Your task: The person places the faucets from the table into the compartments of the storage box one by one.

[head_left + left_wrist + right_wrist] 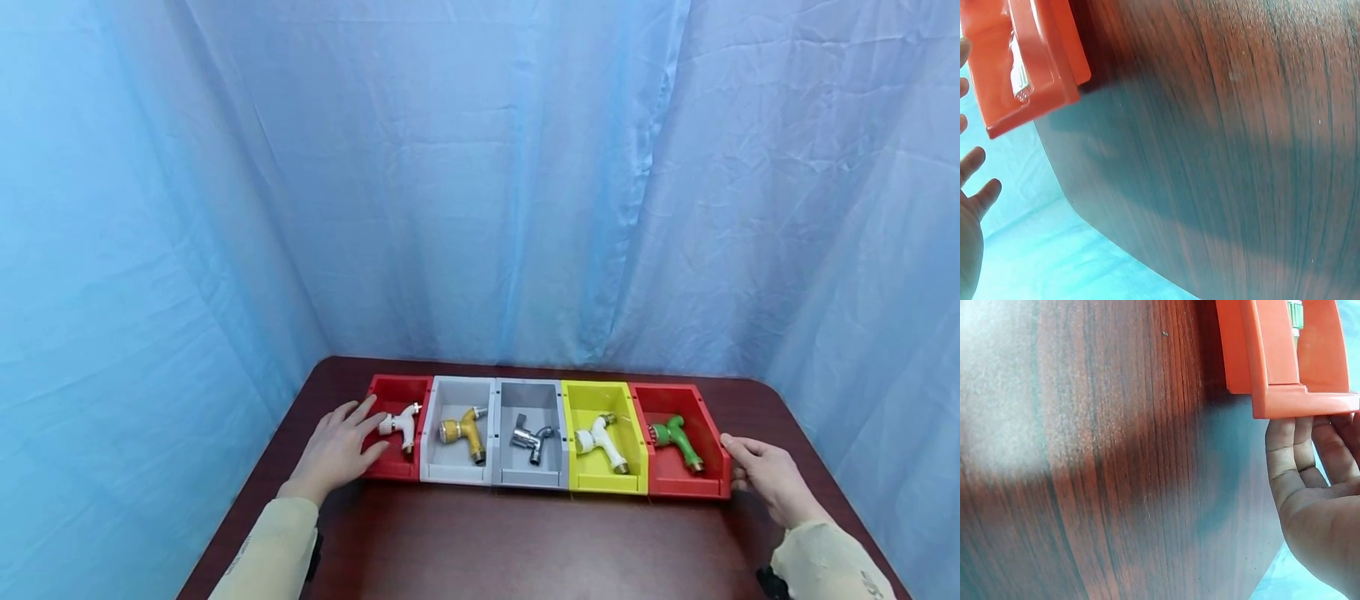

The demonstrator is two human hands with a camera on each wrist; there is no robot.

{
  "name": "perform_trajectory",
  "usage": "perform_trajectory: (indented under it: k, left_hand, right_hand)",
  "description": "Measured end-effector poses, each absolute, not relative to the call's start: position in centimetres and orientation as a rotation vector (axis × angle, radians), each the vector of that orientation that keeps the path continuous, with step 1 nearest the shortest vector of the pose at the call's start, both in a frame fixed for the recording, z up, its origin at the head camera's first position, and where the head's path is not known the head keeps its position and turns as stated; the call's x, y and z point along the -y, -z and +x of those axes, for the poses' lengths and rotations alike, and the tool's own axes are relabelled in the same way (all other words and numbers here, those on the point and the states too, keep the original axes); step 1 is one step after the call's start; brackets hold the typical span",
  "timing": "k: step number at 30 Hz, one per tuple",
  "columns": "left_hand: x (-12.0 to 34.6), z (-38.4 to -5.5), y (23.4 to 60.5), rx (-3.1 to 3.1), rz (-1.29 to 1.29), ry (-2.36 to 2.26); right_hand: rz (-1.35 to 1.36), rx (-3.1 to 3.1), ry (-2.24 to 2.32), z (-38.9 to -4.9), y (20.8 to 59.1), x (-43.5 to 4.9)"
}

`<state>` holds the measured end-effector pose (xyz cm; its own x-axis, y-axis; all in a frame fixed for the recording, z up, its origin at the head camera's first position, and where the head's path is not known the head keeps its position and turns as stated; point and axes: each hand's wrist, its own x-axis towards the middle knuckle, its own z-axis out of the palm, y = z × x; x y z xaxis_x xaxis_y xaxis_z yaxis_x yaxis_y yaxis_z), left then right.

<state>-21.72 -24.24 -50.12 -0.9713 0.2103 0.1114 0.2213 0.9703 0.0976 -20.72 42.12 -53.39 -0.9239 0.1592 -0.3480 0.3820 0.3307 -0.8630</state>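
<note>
Sleeved right hand [768, 475] flat against right red plastic bin [686, 483] at 3 o'clock; left hand [341, 446] spread on left red plastic bin [390, 468] at 9 o'clock; five taps already binned.

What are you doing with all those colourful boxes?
A person has a row of five bins on a brown table, each holding one tap. The left hand rests with straight fingers on the left red bin, by its white tap. The right hand touches the outer wall of the right red bin, which holds a green tap. Between them sit two grey bins and a yellow bin.
</note>
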Motion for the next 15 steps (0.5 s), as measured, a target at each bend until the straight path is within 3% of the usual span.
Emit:
perform_trajectory:
  k: [6,15]
  left_hand:
    - [25.0,-21.9,49.6,3.026,-0.283,0.145]
    - [25.8,-22.3,48.2,3.044,-0.136,0.191]
  right_hand:
    - [0.460,-2.450,1.580,-20.6,53.0,-42.5]
    - [0.372,-2.880,0.737,-20.8,51.1,-43.3]
